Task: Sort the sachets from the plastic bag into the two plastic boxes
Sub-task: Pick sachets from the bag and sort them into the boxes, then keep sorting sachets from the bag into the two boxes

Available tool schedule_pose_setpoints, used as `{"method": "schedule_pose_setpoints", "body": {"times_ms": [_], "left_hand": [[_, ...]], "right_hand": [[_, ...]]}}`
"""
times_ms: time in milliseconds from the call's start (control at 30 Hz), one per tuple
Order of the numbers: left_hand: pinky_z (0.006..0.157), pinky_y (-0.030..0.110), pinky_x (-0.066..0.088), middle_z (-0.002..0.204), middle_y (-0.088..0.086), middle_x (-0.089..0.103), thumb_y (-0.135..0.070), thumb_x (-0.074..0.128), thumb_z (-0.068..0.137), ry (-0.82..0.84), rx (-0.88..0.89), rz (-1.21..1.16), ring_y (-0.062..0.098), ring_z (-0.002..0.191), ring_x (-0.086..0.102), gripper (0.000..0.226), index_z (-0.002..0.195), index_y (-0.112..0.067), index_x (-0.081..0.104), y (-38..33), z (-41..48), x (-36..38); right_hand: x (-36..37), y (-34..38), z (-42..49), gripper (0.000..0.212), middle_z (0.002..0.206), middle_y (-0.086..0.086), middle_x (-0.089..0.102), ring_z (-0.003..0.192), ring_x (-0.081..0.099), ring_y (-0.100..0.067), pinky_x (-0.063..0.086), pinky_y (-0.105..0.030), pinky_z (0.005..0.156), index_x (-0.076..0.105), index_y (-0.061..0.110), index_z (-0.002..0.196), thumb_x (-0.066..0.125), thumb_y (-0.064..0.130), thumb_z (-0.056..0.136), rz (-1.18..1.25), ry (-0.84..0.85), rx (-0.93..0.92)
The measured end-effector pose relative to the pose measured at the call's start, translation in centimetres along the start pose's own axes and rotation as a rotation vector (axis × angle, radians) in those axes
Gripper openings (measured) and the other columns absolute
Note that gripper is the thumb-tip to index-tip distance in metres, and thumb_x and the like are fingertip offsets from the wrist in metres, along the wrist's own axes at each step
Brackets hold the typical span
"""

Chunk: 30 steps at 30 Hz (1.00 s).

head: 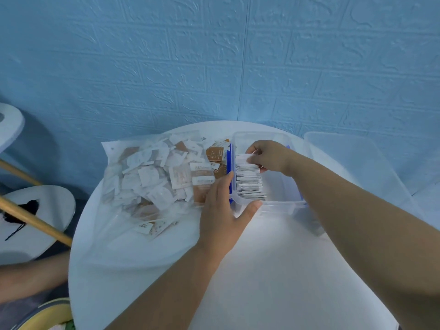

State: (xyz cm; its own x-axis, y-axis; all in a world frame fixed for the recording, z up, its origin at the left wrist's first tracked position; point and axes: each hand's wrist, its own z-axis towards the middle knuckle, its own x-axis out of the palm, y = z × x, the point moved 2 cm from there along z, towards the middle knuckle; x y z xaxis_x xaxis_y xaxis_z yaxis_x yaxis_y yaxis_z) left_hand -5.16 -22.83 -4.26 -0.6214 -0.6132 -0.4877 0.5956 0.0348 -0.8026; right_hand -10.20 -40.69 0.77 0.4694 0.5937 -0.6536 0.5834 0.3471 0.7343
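A clear plastic bag (133,186) full of white and brown sachets lies on the left half of the round white table (262,270). To its right stands a clear plastic box (285,206) with blue clips, holding a row of white sachets (250,184) stacked on edge along its left side. My left hand (221,210) grips the box's near-left corner, thumb on the front rim. My right hand (269,156) is inside the box, fingers pinched on a white sachet (242,158) at the far end of the row.
A second clear plastic box or lid (352,163) sits at the table's right edge by the blue wall. Left of the table are a white stool (35,222), wooden sticks (31,217) and a person's arm (28,279) low down.
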Motion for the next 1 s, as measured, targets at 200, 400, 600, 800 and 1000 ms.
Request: {"method": "schedule_pose_setpoints", "body": {"times_ms": [200, 400, 600, 800, 1000], "left_hand": [[0.095, 0.006, 0.028, 0.137, -0.006, 0.043, -0.070, 0.045, 0.067, 0.000, 0.004, 0.002, 0.006, 0.125, 0.038, 0.088, 0.139, -0.019, 0.036, -0.2, -0.1, -0.1], [0.091, -0.003, 0.024, 0.137, -0.007, 0.043, -0.070, 0.046, 0.068, -0.005, 0.020, -0.002, 0.000, 0.121, 0.035, 0.088, 0.139, -0.019, 0.036, -0.1, 0.0, -0.1], [0.090, -0.004, 0.023, 0.135, -0.011, 0.042, -0.067, 0.050, 0.069, 0.030, -0.001, -0.018, 0.000, 0.122, 0.036, 0.084, 0.139, -0.021, 0.036, 0.0, -0.1, -0.1], [0.087, 0.033, 0.050, 0.107, -0.010, 0.060, -0.029, 0.053, 0.086, -0.057, 0.097, -0.043, 0.012, 0.100, 0.058, 0.030, 0.113, -0.021, 0.062, -2.0, 0.4, -4.6], [0.084, 0.024, 0.043, 0.090, -0.012, 0.063, -0.020, 0.054, 0.086, -0.286, 0.105, 0.163, 0.009, 0.093, 0.058, 0.018, 0.092, -0.017, 0.071, -0.2, 5.1, -13.1]], "right_hand": [[-0.5, -0.8, 0.1, 0.015, 0.111, -0.016, 0.061, 0.084, 0.057, -0.019, 0.053, -0.024, 0.070, 0.062, 0.013, 0.097, 0.060, 0.025, 0.089, 0.063, 0.148, 0.095], [-0.2, -0.3, -0.1, 0.018, 0.114, -0.010, 0.061, 0.089, 0.053, -0.015, 0.049, -0.025, 0.073, 0.063, 0.016, 0.103, 0.055, 0.027, 0.091, -0.064, 0.138, 0.067], [-0.4, 0.4, -0.9, 0.020, 0.101, -0.001, 0.060, 0.091, 0.050, -0.014, 0.042, -0.025, 0.073, 0.063, 0.010, 0.102, 0.056, 0.025, 0.090, -0.128, 0.064, 0.009], [-0.7, 4.1, -1.3, 0.018, 0.095, 0.007, 0.059, 0.087, 0.052, -0.009, 0.037, -0.009, 0.062, 0.065, 0.008, 0.102, 0.055, 0.019, 0.091, -0.082, -0.171, -0.245], [3.5, 9.3, 0.3, 0.030, 0.118, -0.002, 0.058, 0.098, 0.052, -0.013, 0.039, -0.020, 0.081, 0.055, 0.013, 0.119, 0.055, 0.025, 0.092, -0.213, -0.045, -0.292]]}}
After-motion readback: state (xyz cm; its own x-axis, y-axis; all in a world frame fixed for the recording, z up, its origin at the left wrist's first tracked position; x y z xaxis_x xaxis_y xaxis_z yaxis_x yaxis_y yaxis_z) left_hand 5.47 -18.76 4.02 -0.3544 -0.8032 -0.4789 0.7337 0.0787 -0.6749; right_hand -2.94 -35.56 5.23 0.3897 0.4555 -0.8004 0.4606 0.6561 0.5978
